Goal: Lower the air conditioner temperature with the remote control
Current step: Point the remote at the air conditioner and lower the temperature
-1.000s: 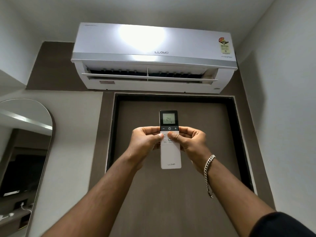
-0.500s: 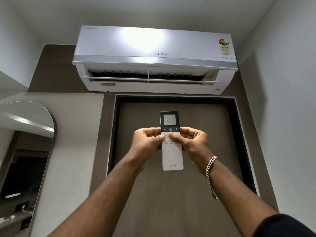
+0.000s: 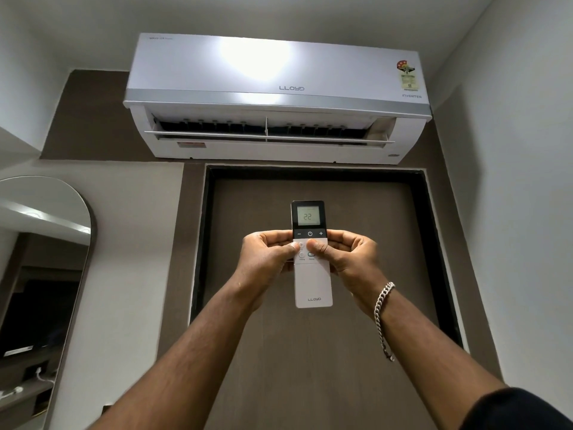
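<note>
A slim white remote control (image 3: 312,280) with a black top is held upright at arm's length, pointing up at the white wall-mounted air conditioner (image 3: 276,88), whose flap is open. The remote's small screen (image 3: 307,216) reads 22. My left hand (image 3: 266,259) grips its left edge, thumb resting on the white buttons just below the black minus key. My right hand (image 3: 347,256) grips the right edge, thumb lying on the buttons under the power key. A silver chain bracelet (image 3: 383,308) hangs on my right wrist.
Behind the remote is a brown door (image 3: 310,352) in a black frame. An arched mirror (image 3: 40,274) leans at the left. A plain white wall (image 3: 521,212) runs along the right side.
The number on the remote's screen has dropped from 24 to 22. Both hands keep hold of the remote, and the view has shifted slightly.
</note>
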